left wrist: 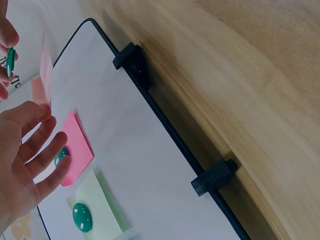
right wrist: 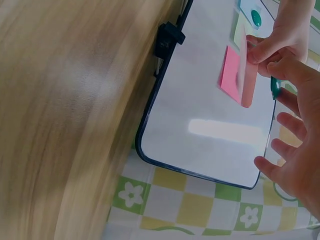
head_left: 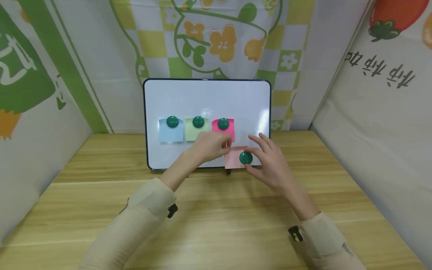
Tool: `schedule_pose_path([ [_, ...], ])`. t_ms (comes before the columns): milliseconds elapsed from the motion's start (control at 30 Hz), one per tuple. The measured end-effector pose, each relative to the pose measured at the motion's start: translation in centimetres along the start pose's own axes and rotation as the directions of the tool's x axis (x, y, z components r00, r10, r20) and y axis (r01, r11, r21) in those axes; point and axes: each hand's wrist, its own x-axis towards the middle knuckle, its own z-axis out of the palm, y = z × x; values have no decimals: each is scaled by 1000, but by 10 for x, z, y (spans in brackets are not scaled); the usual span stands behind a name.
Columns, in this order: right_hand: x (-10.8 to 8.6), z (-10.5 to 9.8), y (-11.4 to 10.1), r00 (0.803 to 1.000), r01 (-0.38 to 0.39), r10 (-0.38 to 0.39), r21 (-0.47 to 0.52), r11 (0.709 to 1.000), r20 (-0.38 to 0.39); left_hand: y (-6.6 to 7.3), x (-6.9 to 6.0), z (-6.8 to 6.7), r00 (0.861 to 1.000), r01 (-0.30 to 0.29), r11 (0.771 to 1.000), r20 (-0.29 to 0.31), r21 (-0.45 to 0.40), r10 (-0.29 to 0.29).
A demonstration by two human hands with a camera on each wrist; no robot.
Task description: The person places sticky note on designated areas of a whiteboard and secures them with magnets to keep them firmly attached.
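Note:
In the head view my left hand (head_left: 213,145) pinches the edge of a pale pink sticky note (head_left: 233,158), held out in front of the whiteboard (head_left: 202,97). Thumb and finger of my right hand (head_left: 270,161) grip a round green magnet (head_left: 245,158) by its rim; its other fingers are spread. The left wrist view shows the magnet (left wrist: 10,62) apart from the note (left wrist: 46,75). On the board, three round green magnets sit on a blue note (head_left: 171,134), a light green note (head_left: 192,133) and a bright pink note (head_left: 229,131), side by side.
The whiteboard stands at the back of a wooden table (head_left: 229,232), its lower edge held by black stand clips (left wrist: 215,177). Patterned cloth (head_left: 155,41) hangs behind it and along both sides. Cameras (head_left: 295,234) are strapped at both wrists.

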Motion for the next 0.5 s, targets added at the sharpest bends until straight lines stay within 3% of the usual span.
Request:
schedule_pose_path([
  [500, 20, 10, 14, 995, -57, 55, -23, 998, -78, 2, 23, -6, 999, 6, 1000, -47, 18, -5],
])
